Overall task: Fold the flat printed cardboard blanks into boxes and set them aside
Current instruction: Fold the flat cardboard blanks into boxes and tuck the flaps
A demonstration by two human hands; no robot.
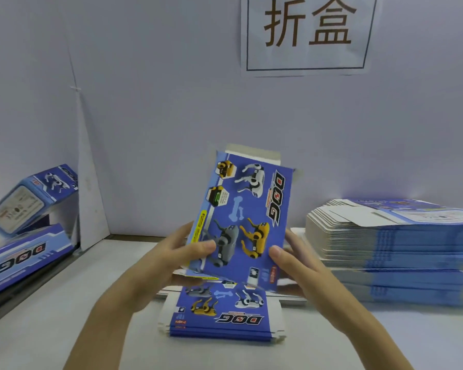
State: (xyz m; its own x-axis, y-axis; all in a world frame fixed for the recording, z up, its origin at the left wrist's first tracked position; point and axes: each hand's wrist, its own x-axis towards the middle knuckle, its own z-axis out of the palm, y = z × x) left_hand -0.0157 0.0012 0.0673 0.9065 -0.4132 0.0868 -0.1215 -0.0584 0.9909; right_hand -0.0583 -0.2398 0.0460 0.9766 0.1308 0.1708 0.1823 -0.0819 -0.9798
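A flat blue cardboard blank [247, 206] printed with robot dogs and "DOG" stands upright above the table. My left hand [171, 257] grips its lower left edge, thumb across the printed face. My right hand [292, 260] grips the lower right edge, thumb on the front. A white flap shows at the blank's top. Beneath my hands a small pile of flat blanks [222, 319] lies on the table. A tall stack of flat blanks [396, 241] sits at the right.
Folded blue boxes [30, 198] lie tilted at the far left, another box [19, 257] below them. A white wall with a paper sign [308, 33] closes the back. The white table [64, 311] runs under everything.
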